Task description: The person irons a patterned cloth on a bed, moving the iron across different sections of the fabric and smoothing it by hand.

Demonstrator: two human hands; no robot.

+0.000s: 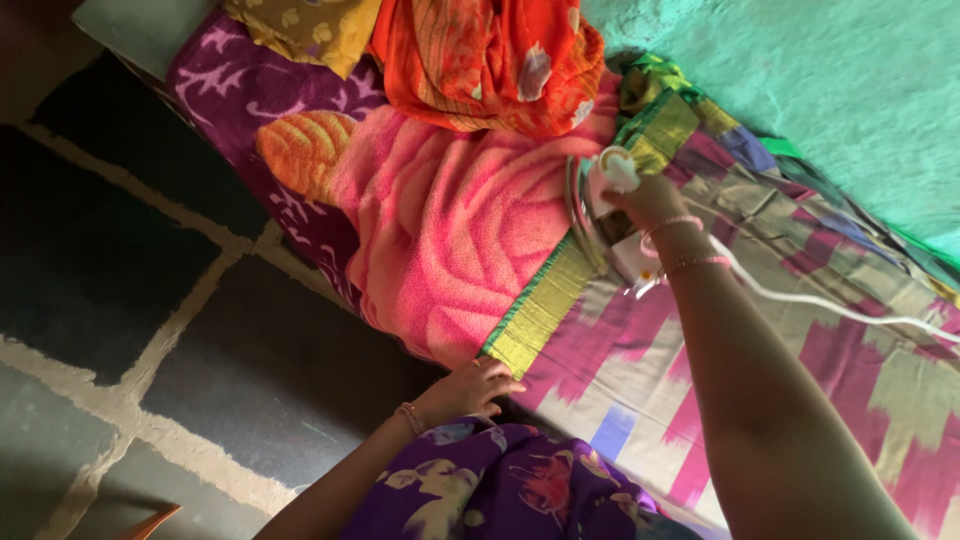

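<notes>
My right hand (648,203) grips the handle of a white electric iron (600,215) that rests on a patterned cloth (800,350) of pink, beige and green with a gold border (540,310). The iron's white cord (830,305) trails off to the right across the cloth. My left hand (470,390) presses on the near edge of the cloth by the gold border, fingers spread flat. Under the cloth lies a pink fleece blanket (450,230).
An orange crumpled garment (490,60) and a mustard floral cloth (300,25) lie at the far end on a purple patterned sheet (240,80). A green wall (820,70) runs alongside. Dark stone floor (130,270) with pale joints lies to the left.
</notes>
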